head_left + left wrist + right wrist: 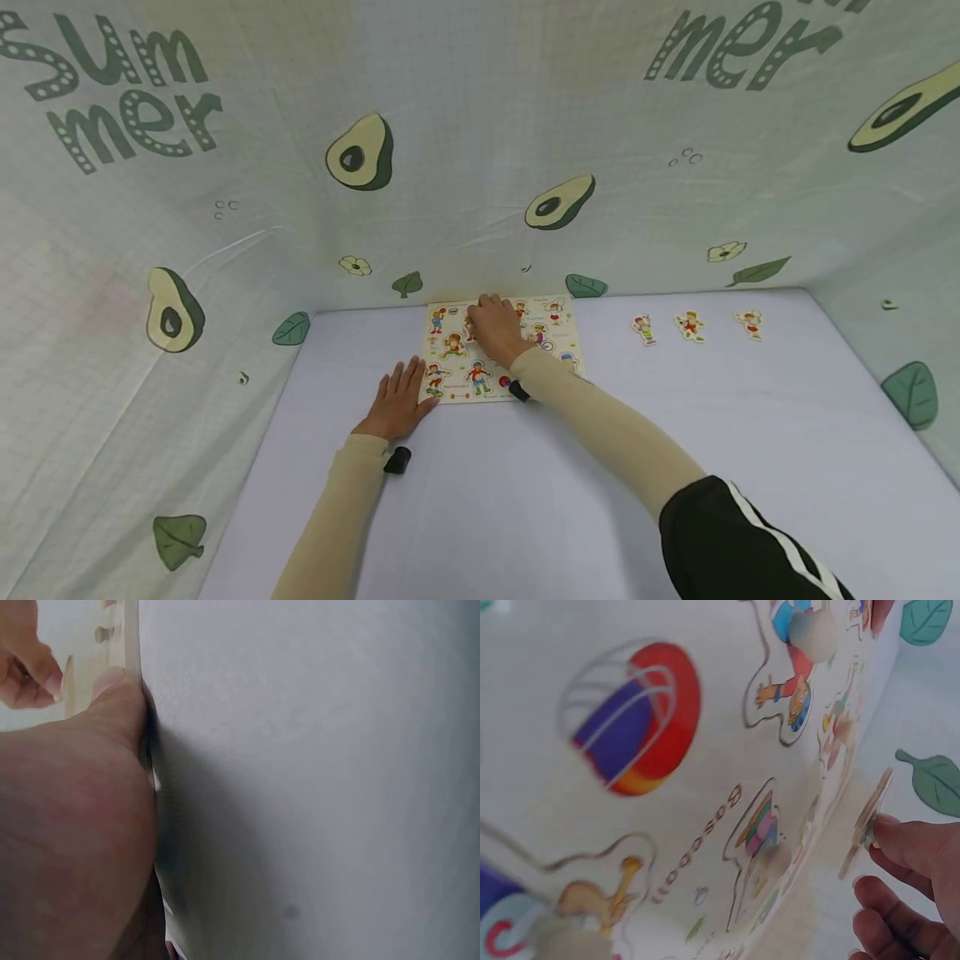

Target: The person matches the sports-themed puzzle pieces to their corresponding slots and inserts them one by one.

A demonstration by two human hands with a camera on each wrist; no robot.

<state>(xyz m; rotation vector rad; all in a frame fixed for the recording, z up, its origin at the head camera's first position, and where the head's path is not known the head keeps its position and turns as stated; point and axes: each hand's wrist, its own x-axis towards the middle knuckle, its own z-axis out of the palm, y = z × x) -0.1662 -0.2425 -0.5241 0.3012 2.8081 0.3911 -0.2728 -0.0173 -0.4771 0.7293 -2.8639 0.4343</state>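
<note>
A wooden peg puzzle board [491,398] with cartoon sports figures lies at the table's back edge. Above it my right hand [497,327] pinches a thin wooden puzzle piece [866,825] by its knob, between thumb and finger. The piece is tilted edge-on in the right wrist view and held apart from the board, so its picture is hidden. My left hand [393,404] lies flat with spread fingers at the board's left side. Its thumb [116,694] rests on the board's edge. Several knobbed figures, among them a blue-capped one [799,705], sit in the board.
Three loose puzzle pieces lie in a row to the board's right: the left one [643,329], the middle one [689,326] and the right one [749,324]. A pale table [480,517] meets a hanging cloth [465,125] printed with avocados and leaves.
</note>
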